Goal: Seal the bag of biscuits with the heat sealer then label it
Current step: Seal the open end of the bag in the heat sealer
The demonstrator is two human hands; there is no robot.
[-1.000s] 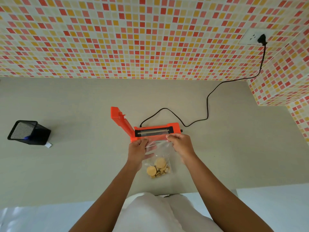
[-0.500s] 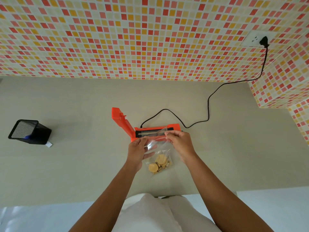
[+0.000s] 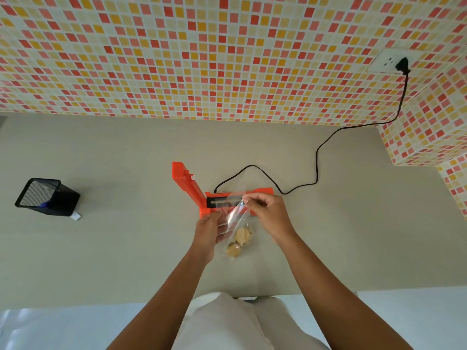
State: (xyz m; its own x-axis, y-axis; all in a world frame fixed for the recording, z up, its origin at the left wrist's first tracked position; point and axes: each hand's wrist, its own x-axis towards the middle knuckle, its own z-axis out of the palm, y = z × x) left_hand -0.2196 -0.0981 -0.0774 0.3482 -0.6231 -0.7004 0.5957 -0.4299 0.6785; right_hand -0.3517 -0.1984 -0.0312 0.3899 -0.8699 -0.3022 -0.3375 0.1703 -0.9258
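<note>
Beige counter point(image 3: 101, 160) carries the heat sealer point(image 3: 262, 191), lid raised; left hand point(image 3: 207, 233) and right hand point(image 3: 267, 213) pinch the bag point(image 3: 235, 215) near its mouth, apparently flattening it for sealing.

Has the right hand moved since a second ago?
Yes, slightly. The right hand, pinching the top edge of the bag, has shifted left along the base of the heat sealer, toward its raised lid.

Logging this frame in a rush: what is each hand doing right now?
Left hand: closed, holding the left side of the biscuit bag.
Right hand: closed, pinching the bag's open top over the heat sealer.
</note>
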